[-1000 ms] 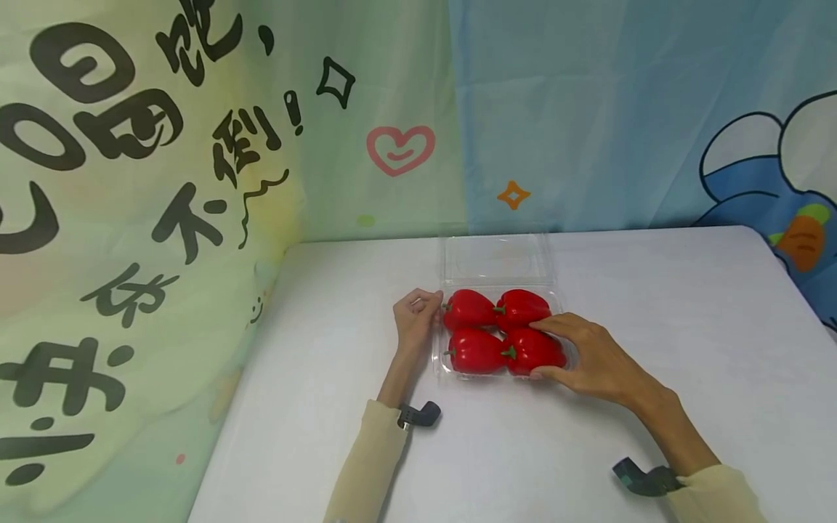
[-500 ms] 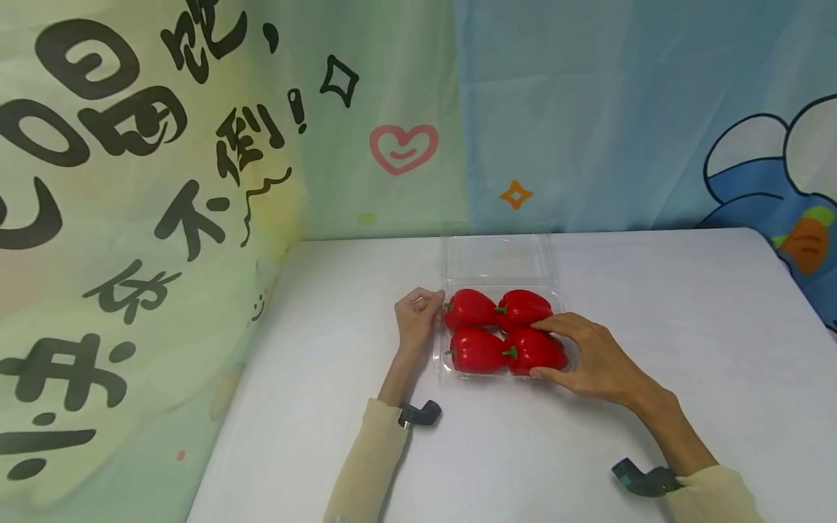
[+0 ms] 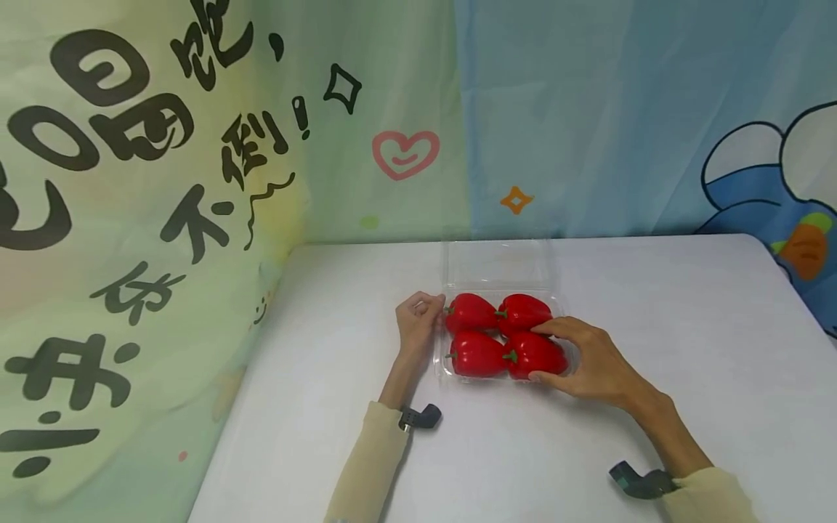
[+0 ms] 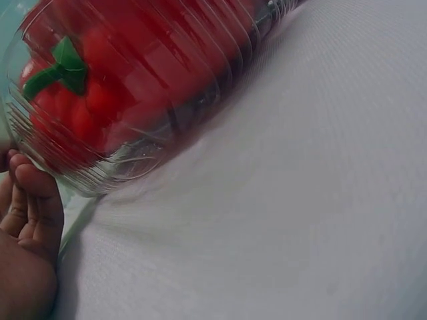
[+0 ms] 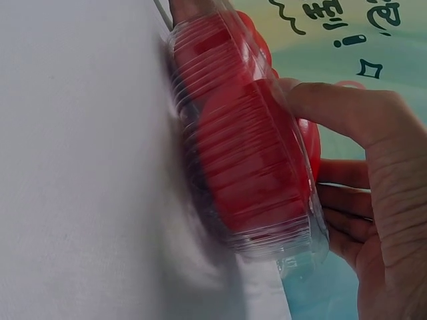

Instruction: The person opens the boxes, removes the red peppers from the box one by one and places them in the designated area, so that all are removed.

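Hardly anything's moved vs. a sec ago: just the head-cam view, tipped a touch, so all of it sits slightly lower in frame. Clear ribbed plastic clamshell box (image 3: 442,367) lies on the white cloth-topped table (image 3: 510,450), well in from the L and R edges; its clear hinged lid (image 3: 498,261) is swung open toward the back edge, nearly reaching it, w/ a printed pastel fabric backdrop (image 3: 562,109) behind. Front edge of table is out of view.

Four glossy red peppers w/ green stems sit in the box, two by two: back-left pepper (image 3: 472,312), back-right pepper (image 3: 525,312), front-left pepper (image 3: 479,354), front-right pepper (image 3: 538,356). Same spots as before.

R hand (image 3: 591,363) comes in over the R rim, same grip as before: thumb on near side of the front-right pepper, fingers curved round the far side, so it's grasped. L hand (image 3: 417,319) has fingers curled, tips pinching the box's L rim near the back-left pepper. Both forearms slant in from the front, cream sleeves (image 3: 366,457), dark wrist cams (image 3: 425,416).
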Tool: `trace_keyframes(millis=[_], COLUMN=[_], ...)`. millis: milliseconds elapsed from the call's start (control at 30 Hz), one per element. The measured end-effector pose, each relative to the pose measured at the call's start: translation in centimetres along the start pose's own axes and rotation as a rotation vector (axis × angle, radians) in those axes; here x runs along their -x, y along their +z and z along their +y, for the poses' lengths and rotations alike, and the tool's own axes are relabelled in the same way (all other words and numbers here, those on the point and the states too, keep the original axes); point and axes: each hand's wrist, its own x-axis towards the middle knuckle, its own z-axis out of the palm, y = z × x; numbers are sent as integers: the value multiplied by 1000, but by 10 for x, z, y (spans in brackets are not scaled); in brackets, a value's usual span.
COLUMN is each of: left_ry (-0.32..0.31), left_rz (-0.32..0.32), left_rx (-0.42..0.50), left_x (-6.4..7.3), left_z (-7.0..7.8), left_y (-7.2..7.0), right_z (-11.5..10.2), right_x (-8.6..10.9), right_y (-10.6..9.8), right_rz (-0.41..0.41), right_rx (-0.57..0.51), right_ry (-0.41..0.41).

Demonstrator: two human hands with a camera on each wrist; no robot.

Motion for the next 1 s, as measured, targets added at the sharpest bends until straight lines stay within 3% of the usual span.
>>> trace_keyframes(millis=[233,1000], left_ry=[-6,25], left_rz=[-17,-18], left_rx=[4,28], left_x=[4,-1], left_z=[-5,-3], left_y=[-4,-2], right_z=[0,3], right_x=[5,-4], right_y=[5,0], right_rz=[8,24], right_rx=[-10,-70], right_ry=[0,-19])
